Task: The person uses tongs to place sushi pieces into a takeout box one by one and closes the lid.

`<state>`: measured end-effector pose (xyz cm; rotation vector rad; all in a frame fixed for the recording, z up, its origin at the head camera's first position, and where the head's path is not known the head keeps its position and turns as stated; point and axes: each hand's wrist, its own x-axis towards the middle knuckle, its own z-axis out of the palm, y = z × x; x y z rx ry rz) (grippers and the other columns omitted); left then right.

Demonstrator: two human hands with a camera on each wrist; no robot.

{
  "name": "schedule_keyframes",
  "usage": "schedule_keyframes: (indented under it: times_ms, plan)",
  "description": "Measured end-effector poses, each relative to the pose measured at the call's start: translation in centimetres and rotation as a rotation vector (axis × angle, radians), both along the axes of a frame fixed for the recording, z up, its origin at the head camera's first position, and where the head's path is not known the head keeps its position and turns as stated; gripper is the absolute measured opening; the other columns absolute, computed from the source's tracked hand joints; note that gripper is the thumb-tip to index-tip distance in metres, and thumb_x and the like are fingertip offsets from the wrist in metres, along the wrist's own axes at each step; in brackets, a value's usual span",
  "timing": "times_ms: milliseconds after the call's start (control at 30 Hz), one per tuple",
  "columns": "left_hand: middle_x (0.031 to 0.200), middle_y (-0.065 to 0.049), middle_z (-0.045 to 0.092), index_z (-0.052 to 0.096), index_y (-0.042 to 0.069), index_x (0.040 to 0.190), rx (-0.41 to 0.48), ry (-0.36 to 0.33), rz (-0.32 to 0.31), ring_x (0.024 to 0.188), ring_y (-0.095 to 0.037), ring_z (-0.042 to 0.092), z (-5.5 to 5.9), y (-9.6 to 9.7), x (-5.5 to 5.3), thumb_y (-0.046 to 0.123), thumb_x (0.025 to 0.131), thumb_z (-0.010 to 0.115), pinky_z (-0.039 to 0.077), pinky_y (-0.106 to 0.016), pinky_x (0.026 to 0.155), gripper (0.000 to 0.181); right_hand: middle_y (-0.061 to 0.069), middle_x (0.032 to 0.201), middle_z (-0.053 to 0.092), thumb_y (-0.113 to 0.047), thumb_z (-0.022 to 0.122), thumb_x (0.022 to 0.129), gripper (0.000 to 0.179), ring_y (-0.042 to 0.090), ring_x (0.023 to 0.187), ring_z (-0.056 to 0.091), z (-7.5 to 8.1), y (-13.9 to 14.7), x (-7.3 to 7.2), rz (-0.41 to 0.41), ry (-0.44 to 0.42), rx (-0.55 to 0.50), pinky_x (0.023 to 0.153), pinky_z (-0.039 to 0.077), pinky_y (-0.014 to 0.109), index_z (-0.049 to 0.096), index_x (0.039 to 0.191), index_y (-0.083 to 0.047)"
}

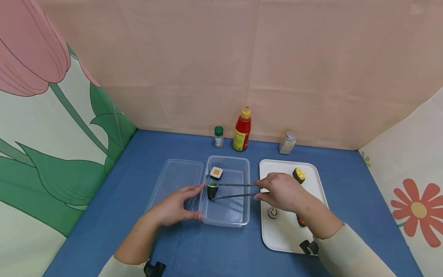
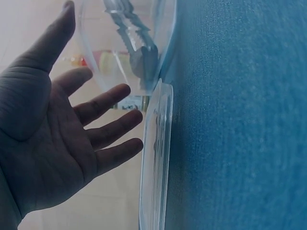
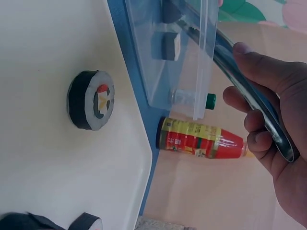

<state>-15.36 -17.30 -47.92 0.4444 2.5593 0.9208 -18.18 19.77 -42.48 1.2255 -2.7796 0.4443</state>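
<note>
We have the dark roll (image 1: 212,193) between the tips of the tongs (image 1: 235,185), inside the box (image 1: 230,216) by its left wall and just nearer to us than the white roll (image 1: 216,173). Our right hand (image 1: 282,191) grips the tongs, fingers and thumb curled round them; our left hand (image 1: 175,206) is spread beside the box on the lid (image 1: 174,175) side, fingers fairly straight and grasping nothing, though we cannot tell whether it touches the wall. This looks like a careful setting-down, so we should squeeze just enough to stop slipping; too firm a pinch could squash the roll. We would do best to get its base flat, green end up, before easing the tongs apart, and to part them only a little so that the far arm does not nudge the white roll. Light left fingertips against the wall would steady the box if it slides.
</note>
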Motion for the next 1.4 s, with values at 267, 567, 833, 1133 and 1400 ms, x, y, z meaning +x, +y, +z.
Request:
schedule_keyframes:
  times_ms: [267,567,833,1133,1400]
  plan:
    - [0.162,-0.013,0.039,0.034,0.033,0.163,0.005,0.0,-0.008,0.149,-0.043,0.034,0.1,0.1,0.1,0.052,0.08,0.087,0.034,-0.067,0.113,0.101,-0.004,0.096,0.077,-0.036,0.086,0.087,0.038,0.007,0.081,0.068,0.2,0.6,0.6,-0.033,-0.007,0.022,0.073,0.057,0.03,0.08,0.116,-0.012]
    - [0.162,-0.014,0.04,0.034,0.032,0.164,0.007,0.009,-0.005,0.149,-0.043,0.035,0.2,0.1,0.1,0.051,0.08,0.088,0.034,-0.067,0.113,0.101,-0.004,0.096,0.078,-0.038,0.087,0.086,0.039,0.005,0.077,0.065,0.1,1.4,1.1,-0.035,0.018,0.003,0.066,0.054,0.026,0.081,0.114,-0.013]
    - [0.162,-0.014,0.04,0.033,0.033,0.164,-0.005,0.01,-0.001,0.148,-0.044,0.036,0.3,0.1,0.3,0.052,0.08,0.087,0.035,-0.067,0.112,0.101,-0.003,0.095,0.077,-0.037,0.087,0.085,0.038,0.007,0.078,0.067,0.2,2.5,2.0,-0.033,0.071,-0.036,0.067,0.056,0.028,0.08,0.113,-0.011]
    - [0.161,-0.013,0.041,0.033,0.039,0.163,-0.007,0.005,0.018,0.148,-0.043,0.036,0.1,0.1,0.2,0.055,0.079,0.087,0.035,-0.067,0.112,0.101,-0.005,0.091,0.075,-0.031,0.091,0.081,0.038,0.004,0.072,0.063,-0.3,4.3,3.0,-0.037,0.12,-0.107,0.061,0.052,0.024,0.08,0.112,-0.011]
    - [0.161,-0.014,0.042,0.034,0.04,0.162,-0.003,0.008,0.019,0.148,-0.044,0.036,-0.1,0.1,0.2,0.055,0.078,0.087,0.035,-0.067,0.112,0.101,-0.009,0.09,0.073,-0.026,0.093,0.077,0.04,-0.002,0.068,0.053,-0.6,5.6,3.6,-0.056,0.112,-0.178,0.059,0.048,0.02,0.08,0.112,-0.011]
